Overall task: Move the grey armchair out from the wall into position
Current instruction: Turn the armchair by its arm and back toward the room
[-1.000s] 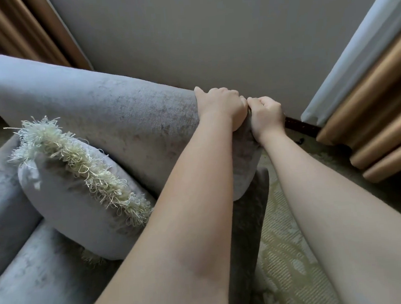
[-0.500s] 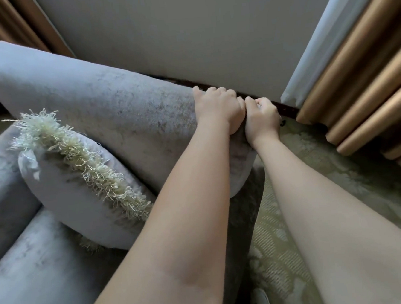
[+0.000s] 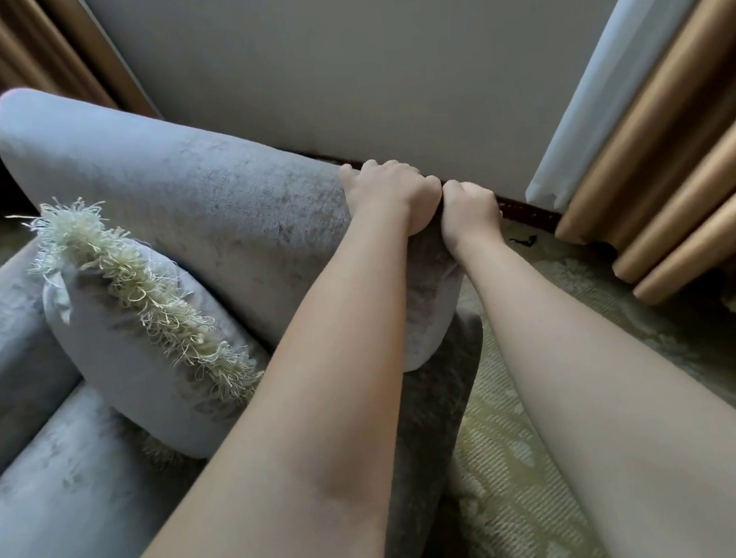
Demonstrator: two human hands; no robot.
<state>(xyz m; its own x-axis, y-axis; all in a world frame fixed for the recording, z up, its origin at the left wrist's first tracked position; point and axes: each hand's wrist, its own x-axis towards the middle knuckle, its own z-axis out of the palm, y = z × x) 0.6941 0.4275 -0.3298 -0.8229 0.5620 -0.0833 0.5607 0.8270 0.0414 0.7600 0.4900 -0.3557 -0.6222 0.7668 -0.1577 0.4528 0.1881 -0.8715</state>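
Hands are doing all the work at this moment: the person's left hand [image 3: 390,197] and right hand [image 3: 468,209] are lying side by side, knuckles touching, on one top corner of the grey velvet armchair [image 3: 175,197]. The fingers of both are curling over the edge of the backrest and clamping the upholstery. The fingertips are hiding behind it, so I cannot tell how deep they are reaching.

The armchair is standing close to the plain pale wall [image 3: 362,59], with its back corner just beside the dark skirting board [image 3: 528,210]. Whether it is touching the wall, I cannot tell.

To my judgement the pulling step is in hand and the chair is not yet in position. The next move is asking for a firm, even pull toward the person, sliding the chair over the pale green patterned carpet [image 3: 526,464].

Counting now:
- one armchair
- one grey cushion with a cream fringe [image 3: 120,338], leaning against the backrest
- two hands
- two golden pleated curtains, one at the left [image 3: 10,64] and one at the right [image 3: 677,144]
- one thin white curtain [image 3: 605,75]
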